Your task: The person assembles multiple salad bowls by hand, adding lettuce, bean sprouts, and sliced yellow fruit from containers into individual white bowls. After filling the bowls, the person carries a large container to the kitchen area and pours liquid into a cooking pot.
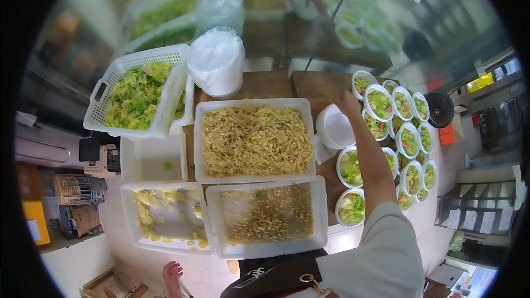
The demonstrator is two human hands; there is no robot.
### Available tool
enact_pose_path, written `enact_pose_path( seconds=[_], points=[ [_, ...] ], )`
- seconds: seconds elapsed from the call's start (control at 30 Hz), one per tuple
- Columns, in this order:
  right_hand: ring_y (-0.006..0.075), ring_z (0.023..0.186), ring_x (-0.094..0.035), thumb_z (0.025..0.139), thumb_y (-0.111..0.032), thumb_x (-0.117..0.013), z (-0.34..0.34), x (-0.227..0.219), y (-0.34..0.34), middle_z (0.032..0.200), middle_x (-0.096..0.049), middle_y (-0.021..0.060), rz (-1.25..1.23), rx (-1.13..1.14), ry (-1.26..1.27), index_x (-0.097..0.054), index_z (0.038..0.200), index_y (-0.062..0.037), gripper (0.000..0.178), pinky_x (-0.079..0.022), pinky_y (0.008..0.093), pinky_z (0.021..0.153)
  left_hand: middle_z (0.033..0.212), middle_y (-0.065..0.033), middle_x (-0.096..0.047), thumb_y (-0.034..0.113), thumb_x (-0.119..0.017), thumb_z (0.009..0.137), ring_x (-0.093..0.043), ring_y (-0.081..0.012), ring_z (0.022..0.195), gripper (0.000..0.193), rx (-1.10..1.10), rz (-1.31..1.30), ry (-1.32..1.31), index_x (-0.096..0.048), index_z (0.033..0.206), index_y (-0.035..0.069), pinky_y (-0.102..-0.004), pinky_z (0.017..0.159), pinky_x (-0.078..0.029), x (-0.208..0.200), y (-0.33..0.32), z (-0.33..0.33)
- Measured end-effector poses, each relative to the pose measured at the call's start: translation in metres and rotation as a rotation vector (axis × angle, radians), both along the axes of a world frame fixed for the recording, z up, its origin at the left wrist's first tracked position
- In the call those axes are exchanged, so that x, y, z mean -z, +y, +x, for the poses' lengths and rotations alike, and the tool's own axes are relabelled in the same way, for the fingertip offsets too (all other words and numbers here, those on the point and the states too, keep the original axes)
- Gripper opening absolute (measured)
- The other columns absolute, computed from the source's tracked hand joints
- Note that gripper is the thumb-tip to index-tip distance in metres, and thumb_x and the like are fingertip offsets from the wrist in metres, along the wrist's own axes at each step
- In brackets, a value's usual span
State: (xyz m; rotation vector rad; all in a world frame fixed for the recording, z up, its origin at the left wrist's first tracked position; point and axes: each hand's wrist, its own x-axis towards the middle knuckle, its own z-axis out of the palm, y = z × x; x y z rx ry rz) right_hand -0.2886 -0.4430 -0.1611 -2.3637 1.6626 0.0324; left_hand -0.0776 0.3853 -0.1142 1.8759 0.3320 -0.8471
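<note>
My right arm stretches forward over the table. At its end, my right hand [346, 102] is by the far rim of a stack of empty white round bowls [337, 127]; its fingers are too small and blurred to read. To its right stand several white bowls of chopped lettuce with pinkish pieces [380, 104], some stacked on others. My left hand [172, 270] hangs low near the bottom edge, away from the table, fingers loosely bent and apart with nothing in them. Nearest the stack on the left is a white tray heaped with bean sprouts [254, 140].
A white perforated basket [95, 111] holds chopped lettuce at the far left, beside a plastic-wrapped white stack [216, 63]. Nearer are trays with yellow slices [165, 245] and loose sprout bits [268, 249]. A glass panel [265, 27] rises behind the table; a black fan [440, 109] stands right.
</note>
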Motion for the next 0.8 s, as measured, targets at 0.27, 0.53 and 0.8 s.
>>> enact_pose_path(
  seconds=[0.27,0.53,0.8],
  points=[
    [0.0339,0.092,-0.059,0.084,-0.020,-0.056,-0.116,0.046,0.028,0.096,-0.062,0.0203,0.112,-0.012,-0.634,-0.060,0.106,-0.0050,0.027,-0.045,0.0379,0.079,0.096,-0.0038,-0.060,0.008,-0.052,0.087,-0.058,-0.0121,0.078,0.021,0.178,0.046,-0.096,-0.054,0.108,0.008,-0.0260,0.066,-0.048,-0.010,-0.059,-0.001],
    [0.0211,0.080,-0.059,0.078,-0.008,-0.060,-0.112,0.084,0.029,0.092,-0.062,0.0125,0.557,0.477,-1.116,-0.057,0.109,-0.0010,0.032,-0.047,0.0344,0.074,0.096,-0.0042,-0.060,0.007,-0.052,0.087,-0.059,-0.0127,0.080,0.021,0.260,0.008,-0.066,-0.054,0.109,0.008,-0.0253,0.068,-0.049,-0.007,-0.077,-0.004],
    [0.0305,0.081,-0.060,0.080,-0.010,-0.056,-0.004,0.096,-0.036,0.099,-0.057,0.0153,0.470,0.727,-1.497,-0.052,0.113,-0.0062,0.034,-0.048,0.0424,0.048,0.090,-0.0060,-0.060,0.007,-0.059,0.081,-0.060,-0.0164,0.077,0.025,0.171,0.088,-0.035,-0.053,0.106,0.008,-0.0290,0.065,-0.051,-0.007,-0.040,-0.007]
  ],
)
